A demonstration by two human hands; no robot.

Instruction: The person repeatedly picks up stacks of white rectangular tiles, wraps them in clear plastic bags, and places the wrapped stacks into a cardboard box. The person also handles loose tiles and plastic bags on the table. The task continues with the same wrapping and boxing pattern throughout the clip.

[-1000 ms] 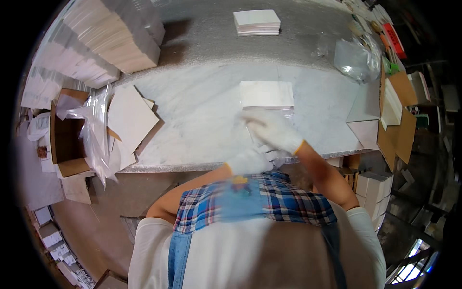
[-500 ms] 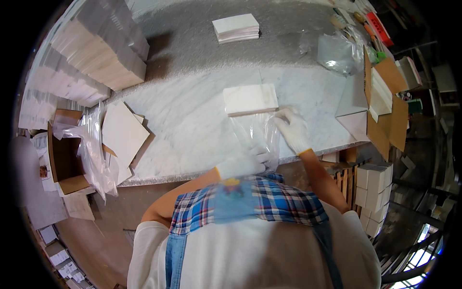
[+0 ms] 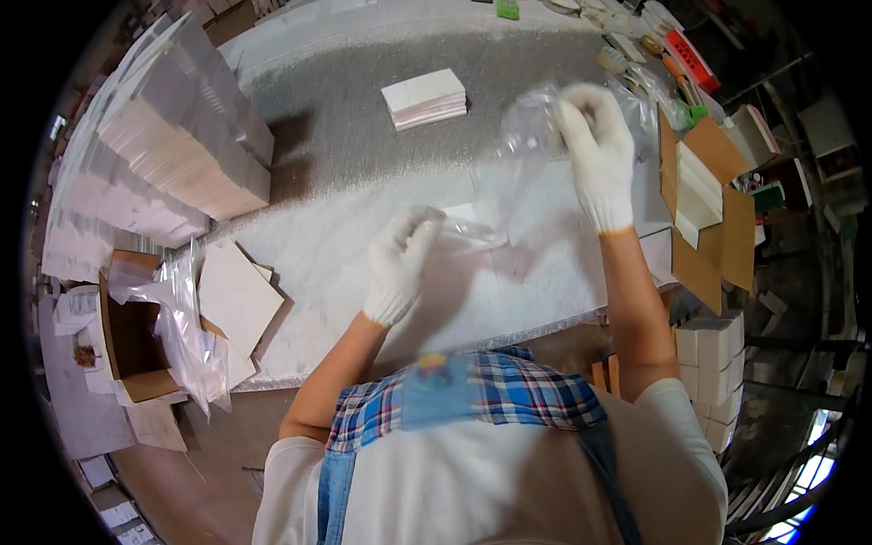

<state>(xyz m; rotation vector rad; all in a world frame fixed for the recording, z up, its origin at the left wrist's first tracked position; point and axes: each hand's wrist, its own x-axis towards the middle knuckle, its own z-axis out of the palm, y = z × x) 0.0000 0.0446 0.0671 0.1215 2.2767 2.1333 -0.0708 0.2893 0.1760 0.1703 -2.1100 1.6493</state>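
Both my hands wear white knitted gloves. My left hand (image 3: 400, 263) is over the pale marble work surface, its fingers closed on a clear plastic bag (image 3: 474, 234). Beneath and behind that bag shows a white flat piece (image 3: 460, 213), mostly hidden by the plastic. My right hand (image 3: 598, 154) is raised farther off to the right, thumb and fingers pinched together. Crumpled clear plastic film (image 3: 534, 123) trails from its fingertips, smeared by motion. I cannot tell whether the two plastics join. A short stack of white rectangular pieces (image 3: 424, 100) lies farther back.
Tall stacks of white slabs (image 3: 182, 118) stand at the left. Nearer are an open cardboard box (image 3: 136, 336) with plastic spilling out, and loose white boards (image 3: 238, 295). At the right are another open carton (image 3: 708, 245), clear bags and a red box (image 3: 690, 59).
My right hand has risen away from the front stack, drawing plastic film up and right. My left hand has moved forward from the table edge, plastic in its fingers. The view has shifted slightly.
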